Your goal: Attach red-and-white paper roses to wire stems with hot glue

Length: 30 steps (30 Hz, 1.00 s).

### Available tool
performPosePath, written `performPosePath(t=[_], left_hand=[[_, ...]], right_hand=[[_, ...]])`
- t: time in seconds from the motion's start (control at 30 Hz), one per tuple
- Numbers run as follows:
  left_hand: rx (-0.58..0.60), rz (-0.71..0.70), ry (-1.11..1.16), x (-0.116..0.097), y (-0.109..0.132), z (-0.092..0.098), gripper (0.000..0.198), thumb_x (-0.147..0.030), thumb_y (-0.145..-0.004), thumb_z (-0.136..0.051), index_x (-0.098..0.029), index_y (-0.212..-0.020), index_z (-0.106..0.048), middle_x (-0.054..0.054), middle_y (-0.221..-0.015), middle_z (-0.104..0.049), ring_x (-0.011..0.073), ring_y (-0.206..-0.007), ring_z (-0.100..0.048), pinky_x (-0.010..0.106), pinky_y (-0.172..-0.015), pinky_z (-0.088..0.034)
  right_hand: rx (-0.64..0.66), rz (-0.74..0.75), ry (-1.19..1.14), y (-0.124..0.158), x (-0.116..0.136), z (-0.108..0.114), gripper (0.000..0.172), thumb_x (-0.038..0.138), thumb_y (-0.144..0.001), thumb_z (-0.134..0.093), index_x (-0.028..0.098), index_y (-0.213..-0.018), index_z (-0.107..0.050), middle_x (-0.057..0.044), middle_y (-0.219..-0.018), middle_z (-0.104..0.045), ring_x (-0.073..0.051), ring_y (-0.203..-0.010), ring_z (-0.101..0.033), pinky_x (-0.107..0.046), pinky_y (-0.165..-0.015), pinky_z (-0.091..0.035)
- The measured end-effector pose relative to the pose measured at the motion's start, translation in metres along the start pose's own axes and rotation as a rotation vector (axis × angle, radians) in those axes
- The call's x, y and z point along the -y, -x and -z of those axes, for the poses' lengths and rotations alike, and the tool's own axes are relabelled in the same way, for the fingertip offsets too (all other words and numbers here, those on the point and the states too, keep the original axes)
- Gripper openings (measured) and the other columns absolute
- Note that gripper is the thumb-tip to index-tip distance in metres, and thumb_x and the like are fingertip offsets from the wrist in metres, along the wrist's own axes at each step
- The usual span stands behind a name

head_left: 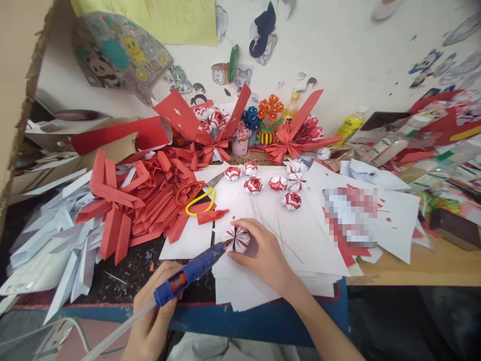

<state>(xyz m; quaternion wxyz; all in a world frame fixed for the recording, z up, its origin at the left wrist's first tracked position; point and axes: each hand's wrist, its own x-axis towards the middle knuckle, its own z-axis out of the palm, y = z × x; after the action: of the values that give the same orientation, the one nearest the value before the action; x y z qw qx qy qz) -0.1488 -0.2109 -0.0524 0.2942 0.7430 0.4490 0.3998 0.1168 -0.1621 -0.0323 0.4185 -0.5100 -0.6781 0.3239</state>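
Note:
My left hand (156, 296) is wrapped round a blue hot glue gun (190, 275), with a long glue stick (120, 328) running out of its back end. The gun's nozzle points up and right, at or very near the centre of a red-and-white folded paper flower (238, 239). Thumb and fingers of my right hand (265, 253) pinch that flower by its sides, its striped underside facing up. Behind it on white paper sheets (263, 286) lie several finished paper flowers (253, 185). Scissors (201, 198) with yellow and orange handles rest nearby, beside a red paper scrap (212, 216).
Heaped at left are folded red paper strips (150, 195) and folded white strips (56, 235). Red-wrapped bouquets (216, 125), a pot of orange flowers (268, 118) and a yellow bottle (353, 123) stand along the wall. Thin wires (280, 230) lie on the sheets.

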Motion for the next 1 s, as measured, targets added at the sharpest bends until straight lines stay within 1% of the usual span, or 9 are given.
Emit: performPosePath(t=[0.13, 0.23, 0.37, 0.5, 0.6, 0.73, 0.83, 0.93, 1.0], left_hand=[[0.013, 0.013, 0.028, 0.0009, -0.0002, -0.0001, 0.027, -0.034, -0.1, -0.037, -0.019, -0.11, -0.058, 0.006, -0.094, -0.048, 0.0195, -0.083, -0.048, 0.031, -0.074, -0.039], [0.008, 0.021, 0.028, 0.0001, -0.0005, -0.0004, 0.027, -0.034, -0.101, -0.037, -0.019, -0.11, -0.057, 0.005, -0.09, -0.046, 0.02, -0.083, -0.048, 0.031, -0.075, -0.038], [-0.014, -0.007, -0.003, 0.0012, -0.0003, -0.0017, 0.026, -0.033, -0.1, -0.037, -0.02, -0.111, -0.057, 0.005, -0.094, -0.046, 0.0181, -0.079, -0.045, 0.03, -0.072, -0.038], [-0.006, -0.017, -0.018, 0.0015, -0.0009, -0.0016, 0.026, -0.03, -0.101, -0.036, -0.02, -0.111, -0.057, 0.005, -0.095, -0.046, 0.0176, -0.08, -0.045, 0.029, -0.071, -0.038], [-0.005, -0.027, -0.029, 0.0001, -0.002, -0.0003, 0.025, -0.03, -0.101, -0.036, -0.021, -0.112, -0.057, 0.005, -0.095, -0.046, 0.0174, -0.08, -0.045, 0.029, -0.071, -0.038], [-0.008, -0.047, -0.034, -0.0015, -0.0036, 0.0002, 0.026, -0.03, -0.1, -0.036, -0.021, -0.111, -0.057, 0.005, -0.098, -0.049, 0.0173, -0.08, -0.046, 0.029, -0.071, -0.04], [-0.03, -0.068, -0.046, -0.0016, -0.0038, -0.0003, 0.025, -0.029, -0.1, -0.036, -0.021, -0.112, -0.057, 0.006, -0.1, -0.05, 0.0179, -0.084, -0.049, 0.029, -0.074, -0.042], [-0.026, -0.065, -0.056, -0.0011, -0.0032, -0.0004, 0.025, -0.03, -0.101, -0.037, -0.021, -0.113, -0.057, 0.005, -0.098, -0.049, 0.0181, -0.087, -0.051, 0.028, -0.074, -0.042], [-0.018, -0.052, -0.053, -0.0007, -0.0029, -0.0005, 0.025, -0.03, -0.101, -0.037, -0.021, -0.112, -0.057, 0.004, -0.095, -0.048, 0.0174, -0.085, -0.051, 0.028, -0.072, -0.041]], right_hand=[[-0.001, -0.02, 0.004, 0.0007, -0.002, -0.0003, 0.056, 0.027, -0.074, -0.084, 0.027, -0.125, -0.061, -0.004, -0.129, -0.062, -0.021, -0.117, -0.06, -0.032, -0.1, -0.048], [0.011, -0.023, -0.009, 0.0016, -0.0015, 0.0003, 0.055, 0.028, -0.076, -0.083, 0.028, -0.126, -0.061, -0.003, -0.128, -0.063, -0.021, -0.116, -0.06, -0.03, -0.099, -0.048], [0.017, -0.016, -0.03, 0.0027, -0.0005, 0.0007, 0.053, 0.025, -0.076, -0.083, 0.028, -0.124, -0.062, -0.002, -0.127, -0.064, -0.019, -0.114, -0.061, -0.029, -0.097, -0.049], [0.01, -0.003, -0.046, 0.003, 0.0002, 0.0006, 0.051, 0.023, -0.076, -0.082, 0.028, -0.122, -0.063, -0.002, -0.125, -0.065, -0.018, -0.112, -0.062, -0.026, -0.094, -0.05], [0.005, 0.008, -0.047, 0.0029, 0.0005, 0.0005, 0.049, 0.022, -0.076, -0.082, 0.028, -0.121, -0.064, -0.001, -0.125, -0.065, -0.018, -0.114, -0.061, -0.026, -0.095, -0.049], [0.003, 0.016, -0.044, 0.0029, 0.0006, 0.0005, 0.049, 0.022, -0.076, -0.082, 0.028, -0.12, -0.064, -0.002, -0.124, -0.065, -0.018, -0.115, -0.061, -0.027, -0.097, -0.048], [0.0, 0.022, -0.047, 0.0032, 0.0006, 0.0009, 0.049, 0.023, -0.076, -0.082, 0.028, -0.121, -0.064, -0.002, -0.125, -0.065, -0.018, -0.115, -0.061, -0.027, -0.097, -0.049], [-0.005, 0.022, -0.049, 0.0035, 0.0009, 0.0011, 0.048, 0.023, -0.076, -0.082, 0.029, -0.121, -0.064, -0.002, -0.125, -0.065, -0.018, -0.115, -0.061, -0.027, -0.097, -0.049], [-0.004, 0.022, -0.049, 0.0034, 0.0011, 0.0011, 0.049, 0.022, -0.076, -0.082, 0.029, -0.121, -0.064, -0.002, -0.126, -0.065, -0.018, -0.115, -0.061, -0.027, -0.098, -0.049]])
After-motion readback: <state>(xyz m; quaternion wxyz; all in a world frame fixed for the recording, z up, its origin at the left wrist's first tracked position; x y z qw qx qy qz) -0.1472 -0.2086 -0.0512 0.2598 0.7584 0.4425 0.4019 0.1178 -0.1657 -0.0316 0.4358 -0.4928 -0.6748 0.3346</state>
